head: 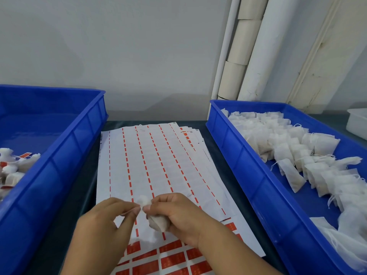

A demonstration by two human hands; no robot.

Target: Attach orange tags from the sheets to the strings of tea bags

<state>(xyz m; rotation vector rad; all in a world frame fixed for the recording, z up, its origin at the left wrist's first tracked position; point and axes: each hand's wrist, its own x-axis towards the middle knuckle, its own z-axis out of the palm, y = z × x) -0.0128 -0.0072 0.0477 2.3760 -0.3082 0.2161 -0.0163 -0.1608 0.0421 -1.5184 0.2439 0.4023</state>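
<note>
My right hand (174,213) grips a white tea bag (158,223) in its curled fingers, just above the tag sheets. My left hand (111,219) pinches something thin and pale at the bag's top, fingertips meeting those of the right hand; whether it is the string or a tag I cannot tell. Under both hands lies a stack of sheets (151,163): the top one is white backing with orange dashed strips, and a lower sheet still carries orange tags (172,262) near the front edge.
A blue tray (240,155) on the right holds several untagged tea bags (286,143) with loose strings. A blue tray (65,151) on the left holds a few tagged bags (14,165). White pipes stand against the wall behind. A white container (357,122) sits far right.
</note>
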